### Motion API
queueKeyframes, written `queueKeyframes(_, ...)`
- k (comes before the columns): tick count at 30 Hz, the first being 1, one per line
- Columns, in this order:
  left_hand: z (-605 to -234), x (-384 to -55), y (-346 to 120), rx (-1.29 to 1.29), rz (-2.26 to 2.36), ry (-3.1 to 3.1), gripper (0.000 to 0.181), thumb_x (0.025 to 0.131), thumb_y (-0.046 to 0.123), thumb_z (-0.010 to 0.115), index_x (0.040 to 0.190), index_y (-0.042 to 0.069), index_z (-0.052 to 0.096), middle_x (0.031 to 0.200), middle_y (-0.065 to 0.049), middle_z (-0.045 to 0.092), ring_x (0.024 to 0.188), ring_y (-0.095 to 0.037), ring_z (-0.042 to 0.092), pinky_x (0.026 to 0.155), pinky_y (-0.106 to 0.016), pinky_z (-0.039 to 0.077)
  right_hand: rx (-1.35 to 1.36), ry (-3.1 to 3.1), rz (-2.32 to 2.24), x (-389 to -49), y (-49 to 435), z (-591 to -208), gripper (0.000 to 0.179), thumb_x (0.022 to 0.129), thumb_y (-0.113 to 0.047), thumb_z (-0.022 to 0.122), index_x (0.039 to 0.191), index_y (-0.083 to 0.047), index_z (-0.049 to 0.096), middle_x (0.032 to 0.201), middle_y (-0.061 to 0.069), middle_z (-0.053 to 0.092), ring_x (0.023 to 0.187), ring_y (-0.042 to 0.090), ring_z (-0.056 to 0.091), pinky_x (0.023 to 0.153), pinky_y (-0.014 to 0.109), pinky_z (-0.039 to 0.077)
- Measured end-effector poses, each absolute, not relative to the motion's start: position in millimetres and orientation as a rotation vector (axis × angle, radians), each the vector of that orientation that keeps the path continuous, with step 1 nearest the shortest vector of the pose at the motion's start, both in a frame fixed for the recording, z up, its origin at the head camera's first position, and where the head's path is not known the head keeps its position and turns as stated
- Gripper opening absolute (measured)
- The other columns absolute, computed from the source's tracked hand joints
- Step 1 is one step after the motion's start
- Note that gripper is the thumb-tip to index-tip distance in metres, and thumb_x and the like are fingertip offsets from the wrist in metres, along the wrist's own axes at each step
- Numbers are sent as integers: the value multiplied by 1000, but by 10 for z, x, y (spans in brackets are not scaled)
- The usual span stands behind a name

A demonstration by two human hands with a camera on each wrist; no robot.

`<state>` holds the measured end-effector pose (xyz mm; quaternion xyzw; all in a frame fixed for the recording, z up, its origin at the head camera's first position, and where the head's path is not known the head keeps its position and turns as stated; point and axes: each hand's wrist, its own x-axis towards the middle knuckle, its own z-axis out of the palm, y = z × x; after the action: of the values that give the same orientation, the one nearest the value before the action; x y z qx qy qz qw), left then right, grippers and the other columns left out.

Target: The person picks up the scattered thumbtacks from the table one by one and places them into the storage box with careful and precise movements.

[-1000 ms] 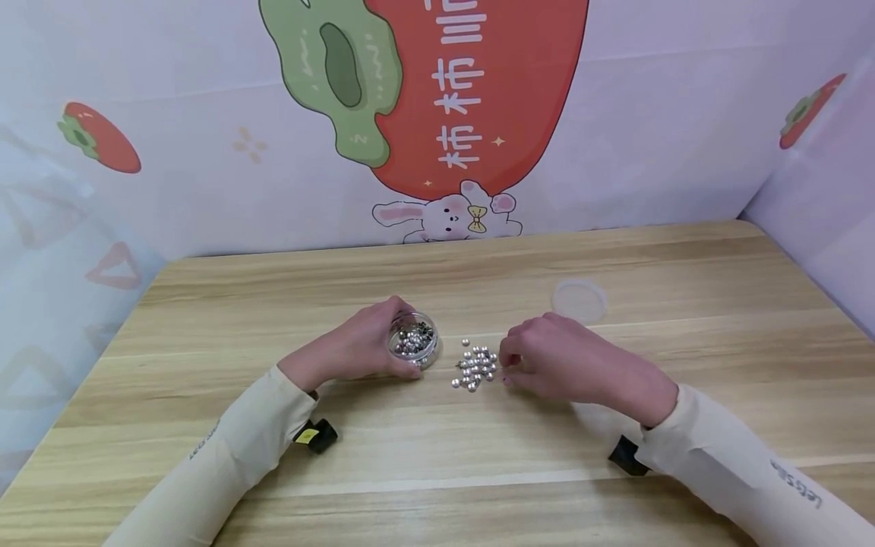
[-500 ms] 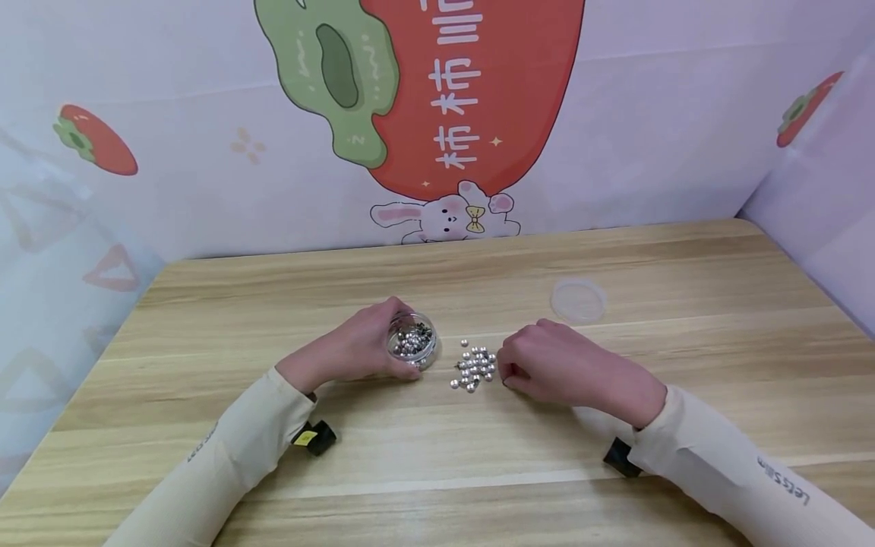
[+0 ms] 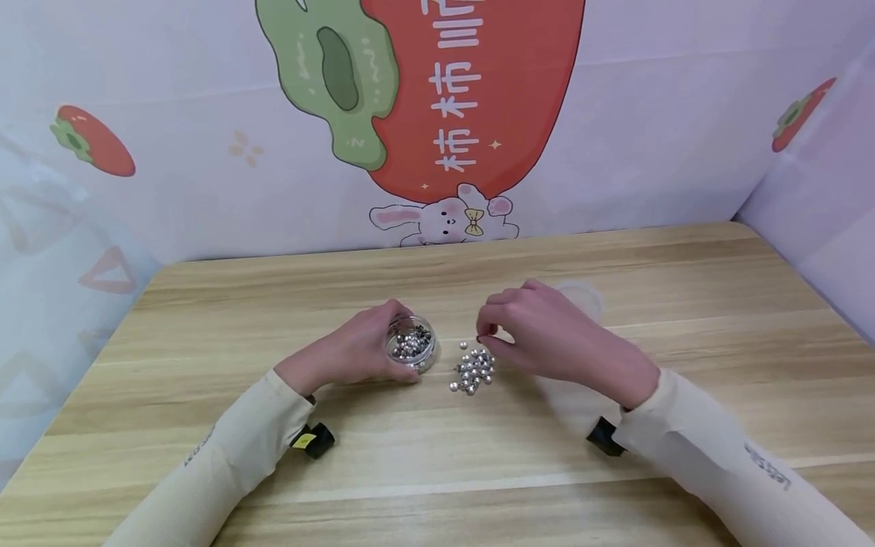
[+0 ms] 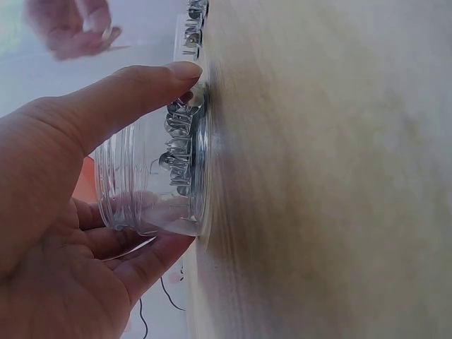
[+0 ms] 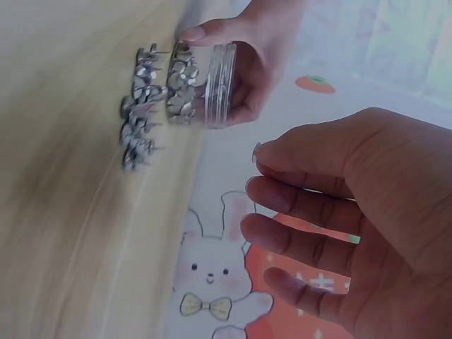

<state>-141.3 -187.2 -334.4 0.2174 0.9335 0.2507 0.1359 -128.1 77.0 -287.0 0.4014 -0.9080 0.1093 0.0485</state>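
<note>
My left hand (image 3: 358,346) grips a small round clear plastic jar (image 3: 429,357), thumb on one side and fingers on the other. In the left wrist view, silver thumbtacks (image 4: 178,145) lie in the bottom of the jar, which stands upright on the table. To its right is a loose pile of silver thumbtacks (image 3: 472,374), with one tack (image 3: 463,345) lying apart behind it. My right hand (image 3: 540,334) is raised over the pile's right edge. Between its thumb and index finger it pinches a single thumbtack (image 5: 256,151), mostly covered by the fingertips.
A clear round lid (image 3: 584,298) lies on the wooden table (image 3: 410,479) behind my right hand, partly hidden by it. A printed cloth backdrop (image 3: 649,137) stands along the table's far edge. Small dark cameras (image 3: 605,437) hang under both wrists.
My right hand was low at the pile's right side; it has risen and moved up and slightly left, now with a thumbtack between its fingertips. My left hand and the jar stay put.
</note>
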Motion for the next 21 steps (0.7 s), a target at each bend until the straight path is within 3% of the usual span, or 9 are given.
queueKeyframes(7,-3331,-1410,-1874,635,740,2692,79,67,39,87,126,5,47,124,-9,61,116,-24,57,102,-41,46,1306,-2725,364,-1388,329,-2812,4,87,-20,68,88,-20,72,85,-9,69,79,8,62,89,39,48)
queueKeyframes(17,-3335,-1415,-1870,634,724,2694,72,68,39,87,120,7,48,121,-7,60,115,-22,57,101,-40,47,1301,-2708,384,-1438,158,-2843,5,89,-19,65,87,-20,70,84,-9,68,77,8,60,84,36,46)
queueKeyframes(19,-3337,-1414,-1874,643,722,2698,74,68,38,87,121,6,48,121,-7,61,115,-22,57,101,-40,47,1292,-2723,405,-1443,155,-2854,11,89,-23,66,99,-19,70,98,-5,70,89,11,63,90,40,47)
queueKeyframes(21,-3339,-1412,-1876,653,720,2705,76,67,38,87,123,6,48,121,-8,61,114,-22,57,101,-40,47,1268,-2770,408,-1448,160,-2869,39,87,-32,71,124,-20,63,128,1,63,115,17,59,102,46,43)
